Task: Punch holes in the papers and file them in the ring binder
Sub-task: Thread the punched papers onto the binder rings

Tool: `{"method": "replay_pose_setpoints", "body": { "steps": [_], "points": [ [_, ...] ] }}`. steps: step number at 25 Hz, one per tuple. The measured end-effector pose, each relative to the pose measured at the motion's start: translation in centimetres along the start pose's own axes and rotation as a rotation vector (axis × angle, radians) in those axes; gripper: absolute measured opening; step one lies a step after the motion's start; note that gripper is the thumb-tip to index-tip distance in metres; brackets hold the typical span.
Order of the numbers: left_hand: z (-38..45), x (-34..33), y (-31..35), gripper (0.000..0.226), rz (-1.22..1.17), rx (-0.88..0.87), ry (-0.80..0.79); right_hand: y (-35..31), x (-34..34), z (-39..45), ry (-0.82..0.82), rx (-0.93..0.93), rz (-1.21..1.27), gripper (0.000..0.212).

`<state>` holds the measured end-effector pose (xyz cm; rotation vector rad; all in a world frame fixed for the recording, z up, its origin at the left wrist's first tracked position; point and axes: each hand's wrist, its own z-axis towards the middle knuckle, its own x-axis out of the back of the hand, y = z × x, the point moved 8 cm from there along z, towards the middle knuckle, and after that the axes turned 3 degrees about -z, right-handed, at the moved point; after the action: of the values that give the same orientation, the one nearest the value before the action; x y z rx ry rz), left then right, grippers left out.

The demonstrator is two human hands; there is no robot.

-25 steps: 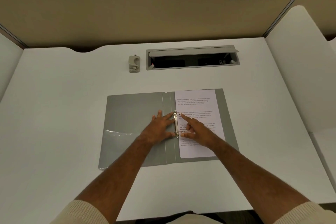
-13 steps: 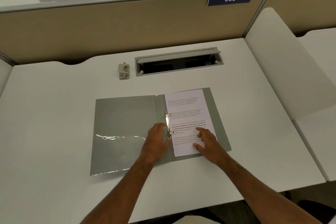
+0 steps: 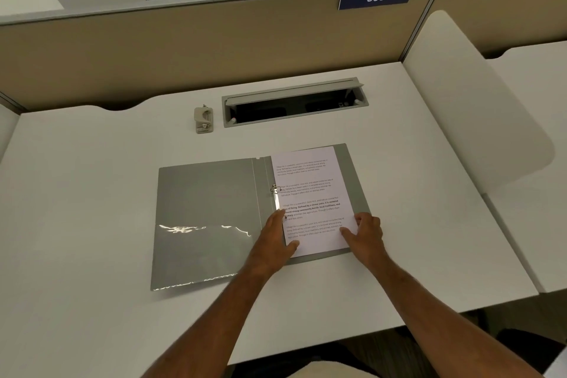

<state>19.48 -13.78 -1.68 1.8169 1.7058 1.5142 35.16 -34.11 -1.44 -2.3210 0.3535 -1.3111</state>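
A grey ring binder (image 3: pixel 208 193) lies open on the white desk (image 3: pixel 92 193). A printed paper (image 3: pixel 310 187) sits on its right half, threaded on the metal rings (image 3: pixel 275 189). My left hand (image 3: pixel 273 239) rests flat over the spine by the lower ring, which it hides, with its thumb on the paper's bottom left corner. My right hand (image 3: pixel 366 235) is at the binder's lower right edge, thumb on the paper and fingers curled at the cover's edge. A beige hole punch (image 3: pixel 203 119) stands at the back of the desk, apart from both hands.
An open cable tray (image 3: pixel 294 101) is set into the desk behind the binder. A tan partition (image 3: pixel 214 46) closes the back and a white divider (image 3: pixel 475 107) stands on the right. The binder's left cover has a glossy plastic pocket (image 3: pixel 202 252).
Both hands have left the rings. The left slid down to the paper's bottom left corner, and the right moved across to the binder's lower right edge and curled its fingers. The camera view shifted right.
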Motion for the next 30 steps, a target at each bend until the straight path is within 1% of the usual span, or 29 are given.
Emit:
{"method": "replay_pose_setpoints", "body": {
  "steps": [5,7,9,11,13,14,17,20,23,25,27,30],
  "points": [
    [-0.1,0.1,0.3,0.084,0.007,-0.007,-0.026,-0.4,-0.1,0.1,-0.029,-0.046,0.020,0.055],
    [-0.2,0.4,0.5,0.084,0.001,0.006,-0.021,-0.1,-0.7,0.6,-0.058,-0.068,0.077,0.064],
    [-0.2,0.6,0.8,0.084,-0.004,0.015,-0.019,-0.1,-1.6,1.1,-0.082,-0.085,0.187,0.070],
    [-0.3,0.8,1.1,0.082,-0.008,0.023,-0.020,-1.4,-1.6,0.3,-0.107,-0.083,0.301,0.061],
    [-0.5,0.8,1.4,0.080,-0.020,0.033,-0.029,-2.8,-1.7,-0.7,-0.180,-0.073,0.383,0.046],
    [-0.6,0.9,1.6,0.079,-0.019,0.037,-0.030,-3.5,-1.9,-1.1,-0.215,-0.057,0.403,0.043],
    [-0.6,1.1,1.8,0.077,-0.029,0.046,-0.031,-4.7,-2.5,-1.6,-0.301,-0.019,0.422,0.041],
    [-1.0,1.5,2.1,0.070,-0.047,0.034,-0.015,-5.4,-3.0,-1.8,-0.348,-0.003,0.452,0.042],
    [-1.5,3.0,2.3,0.060,-0.011,-0.006,0.103,-6.4,-2.3,-2.1,-0.328,0.029,0.459,0.047],
    [-1.7,4.1,2.6,0.053,-0.062,0.001,0.156,-7.3,-1.8,-2.4,-0.313,0.065,0.424,0.048],
    [-1.8,5.1,3.5,0.046,-0.175,0.018,0.177,-8.5,-1.6,-2.7,-0.303,0.135,0.389,0.050],
    [-1.8,6.1,5.1,0.042,-0.373,0.024,0.159,-10.8,-1.8,-3.7,-0.292,0.259,0.357,0.052]
  ]
}}
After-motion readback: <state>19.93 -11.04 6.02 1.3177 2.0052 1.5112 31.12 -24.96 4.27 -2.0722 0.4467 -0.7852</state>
